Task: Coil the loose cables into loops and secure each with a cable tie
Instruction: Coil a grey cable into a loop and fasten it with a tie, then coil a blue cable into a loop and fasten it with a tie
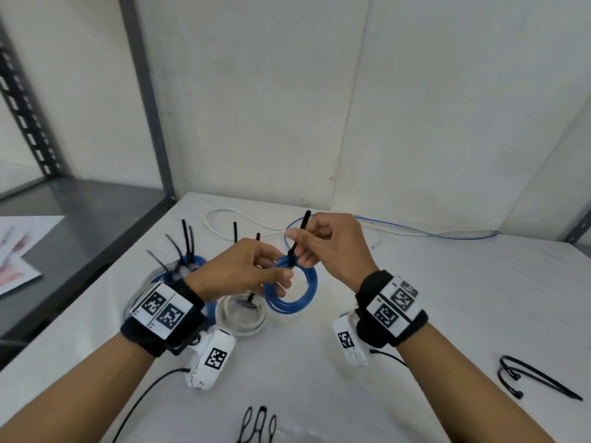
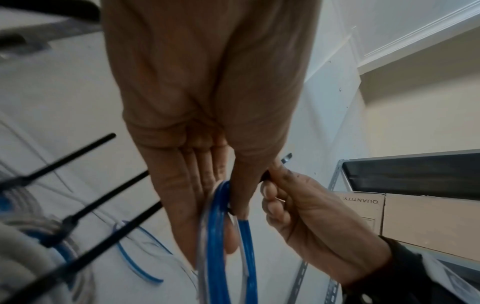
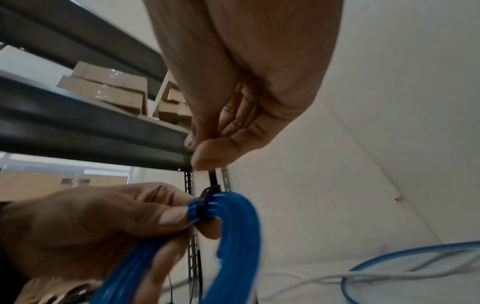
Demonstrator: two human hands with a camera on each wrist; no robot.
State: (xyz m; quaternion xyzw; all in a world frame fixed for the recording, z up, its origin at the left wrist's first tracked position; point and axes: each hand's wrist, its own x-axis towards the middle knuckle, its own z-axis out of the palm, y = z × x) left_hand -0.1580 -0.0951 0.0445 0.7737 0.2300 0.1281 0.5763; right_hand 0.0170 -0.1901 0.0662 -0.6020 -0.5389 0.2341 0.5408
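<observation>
While the left hand (image 1: 246,270) grips the blue coil (image 1: 289,287) above the table (image 1: 447,298), a black cable tie (image 1: 299,239) wraps its top. Right hand (image 1: 332,247) pinches the tie's tail.

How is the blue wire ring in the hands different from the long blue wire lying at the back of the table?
The blue wire ring is wound into tight loops; the long blue wire lies loose and spread out. The ring has a black cable tie around it; the long wire has none. The left hand holds the ring up, while the long wire rests on the table. Both are blue.
</observation>
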